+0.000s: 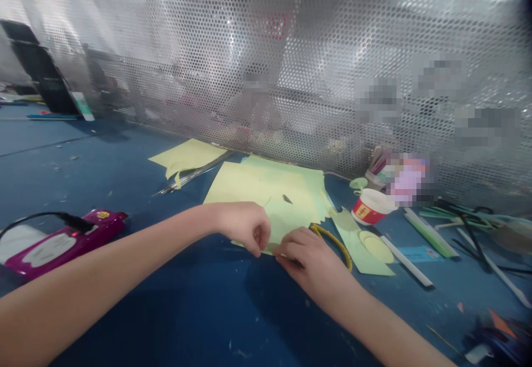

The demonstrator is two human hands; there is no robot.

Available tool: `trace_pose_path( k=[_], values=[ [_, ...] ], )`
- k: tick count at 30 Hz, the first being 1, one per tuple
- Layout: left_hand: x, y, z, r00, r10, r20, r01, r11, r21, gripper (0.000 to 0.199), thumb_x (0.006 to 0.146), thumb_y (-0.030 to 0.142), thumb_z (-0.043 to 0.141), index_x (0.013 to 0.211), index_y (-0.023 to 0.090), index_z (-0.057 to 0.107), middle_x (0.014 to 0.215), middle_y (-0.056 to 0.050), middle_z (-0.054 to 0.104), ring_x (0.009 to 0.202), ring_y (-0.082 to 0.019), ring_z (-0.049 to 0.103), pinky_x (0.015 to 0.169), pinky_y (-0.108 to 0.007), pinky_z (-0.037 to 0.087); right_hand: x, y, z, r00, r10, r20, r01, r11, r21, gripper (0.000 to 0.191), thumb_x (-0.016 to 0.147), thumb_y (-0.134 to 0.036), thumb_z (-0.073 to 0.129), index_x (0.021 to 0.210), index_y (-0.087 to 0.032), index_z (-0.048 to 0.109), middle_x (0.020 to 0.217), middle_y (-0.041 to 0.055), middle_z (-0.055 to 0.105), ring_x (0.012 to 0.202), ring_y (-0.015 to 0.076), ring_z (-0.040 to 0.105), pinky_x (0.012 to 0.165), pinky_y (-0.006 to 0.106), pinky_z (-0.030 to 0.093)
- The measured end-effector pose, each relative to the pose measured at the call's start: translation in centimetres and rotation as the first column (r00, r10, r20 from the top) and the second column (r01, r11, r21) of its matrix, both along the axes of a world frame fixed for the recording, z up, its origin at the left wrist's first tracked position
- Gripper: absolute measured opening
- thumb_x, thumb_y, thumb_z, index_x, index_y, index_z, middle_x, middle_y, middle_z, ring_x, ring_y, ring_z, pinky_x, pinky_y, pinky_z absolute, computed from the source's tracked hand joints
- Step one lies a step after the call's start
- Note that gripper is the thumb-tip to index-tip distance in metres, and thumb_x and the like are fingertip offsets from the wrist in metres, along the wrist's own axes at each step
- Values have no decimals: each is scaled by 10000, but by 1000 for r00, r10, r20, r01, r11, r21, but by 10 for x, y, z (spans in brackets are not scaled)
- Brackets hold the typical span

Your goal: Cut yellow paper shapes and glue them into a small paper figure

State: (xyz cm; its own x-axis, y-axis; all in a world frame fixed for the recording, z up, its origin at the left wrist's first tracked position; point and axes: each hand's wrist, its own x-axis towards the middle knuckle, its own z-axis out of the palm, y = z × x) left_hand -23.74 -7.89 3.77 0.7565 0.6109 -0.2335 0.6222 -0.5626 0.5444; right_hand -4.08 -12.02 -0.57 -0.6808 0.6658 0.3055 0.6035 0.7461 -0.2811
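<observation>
Several overlapping pale yellow-green paper sheets lie on the blue table in front of me. My left hand is closed over their near edge, fingers curled and pointing down; whatever lies between the fingertips is hidden. Just right of it, my right hand has its fingers bent, thumb and fingertips pinched at the paper's near edge. A yellow curved band passes behind my right hand, partly covered by it. A small dark mark shows on the paper.
Right of the sheets are a cut paper piece, paper discs, a red-and-white paper cup, a white stick and tangled cords. At left lies a corded magenta device. A perforated metal screen stands behind.
</observation>
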Motion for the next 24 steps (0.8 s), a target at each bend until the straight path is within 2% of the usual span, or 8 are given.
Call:
trace_pose_path(
  k=[10, 17, 24],
  values=[
    [3, -3, 0, 999, 25, -41, -22, 998, 52, 101, 677, 143, 645, 757, 159, 706, 668, -7, 663, 601, -108, 576, 533, -183, 399, 0, 2, 2, 999, -16, 47, 16, 1000, 15, 120, 800, -129, 594, 757, -179, 694, 688, 28, 645, 716, 171, 560, 670, 283, 435],
    [3, -7, 1, 999, -13, -50, 21, 987, 160, 156, 695, 126, 625, 808, 214, 687, 715, 23, 658, 612, -102, 559, 533, -186, 359, -2, -2, 5, 994, -47, 103, 48, 999, -14, 168, 859, -149, 517, 872, -212, 672, 782, 35, 653, 783, 173, 566, 709, 297, 422],
    [2, -3, 0, 998, -25, -61, 35, 985, 169, 168, 707, 136, 605, 800, 202, 728, 777, -7, 698, 646, -116, 580, 591, -208, 388, 0, -3, 5, 988, -54, 144, 50, 998, 32, 187, 878, -181, 496, 898, -228, 676, 787, 37, 644, 798, 177, 560, 736, 307, 422]
  ],
)
